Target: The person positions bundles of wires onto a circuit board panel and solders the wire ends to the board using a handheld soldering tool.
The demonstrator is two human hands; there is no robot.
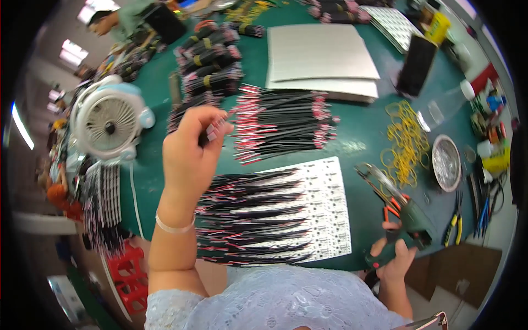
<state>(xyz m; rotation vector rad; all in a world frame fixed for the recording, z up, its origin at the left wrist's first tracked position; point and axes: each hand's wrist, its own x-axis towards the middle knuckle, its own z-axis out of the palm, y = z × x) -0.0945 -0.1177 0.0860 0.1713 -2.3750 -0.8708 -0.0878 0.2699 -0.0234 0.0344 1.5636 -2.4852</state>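
Observation:
My left hand is closed round a small bunch of pinkish-white connector ends, and any wires behind them are hidden by the fingers. Just to its right lies a row of black-sleeved wires with red and white ends. Below the hand, several black wire bundles lie spread over a white printed sheet. At the lower right my right hand grips the handle of a dark green heat gun, whose metal nozzle points up and left over the table.
A white fan stands at the left, near banded wire bundles. Pale flat boards lie at the back. Yellow rubber bands, a metal bowl, a clear bottle and pliers are on the right. Another person sits far left.

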